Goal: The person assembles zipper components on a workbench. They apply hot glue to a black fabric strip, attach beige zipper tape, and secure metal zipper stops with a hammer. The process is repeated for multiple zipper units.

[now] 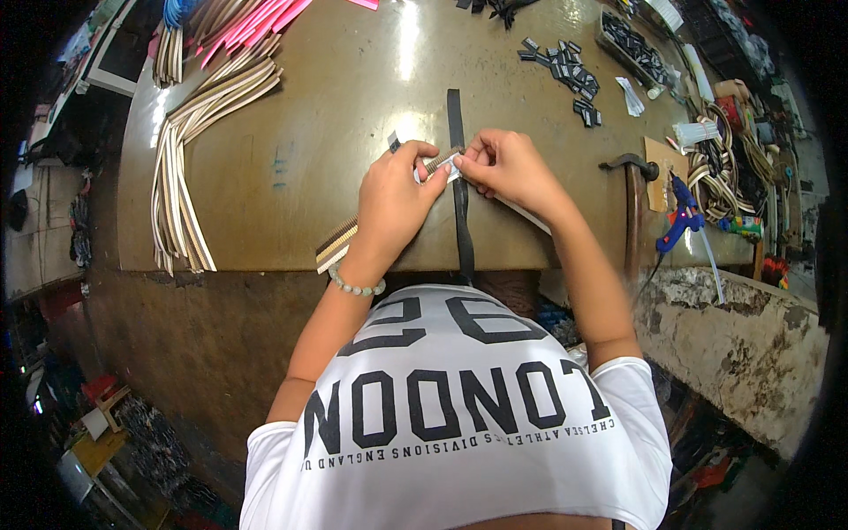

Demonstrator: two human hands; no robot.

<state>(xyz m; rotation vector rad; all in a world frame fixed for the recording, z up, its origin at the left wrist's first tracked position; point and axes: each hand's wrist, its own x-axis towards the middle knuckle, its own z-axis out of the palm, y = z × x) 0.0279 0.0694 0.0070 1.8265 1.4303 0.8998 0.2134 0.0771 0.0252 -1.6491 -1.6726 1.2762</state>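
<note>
Over the table's middle, my left hand (393,203) is closed on a striped strap (336,245) in beige, brown and white, which runs out under its wrist side. My right hand (514,172) pinches at a small white piece (454,167) where the strap meets a black band (455,117). Both sets of fingertips nearly touch there. The black band lies lengthwise on the table, passes beneath the work and reaches the near edge. A light strip (526,215) extends below my right wrist. My fingers partly hide the joined spot.
Striped straps (177,168) lie bundled at left, with pink strips (261,31) behind. Black tabs (565,66) are scattered at far right beside a full tray (632,49). A hammer (634,177), a blue glue gun (680,215) and coiled straps (715,172) occupy the right side.
</note>
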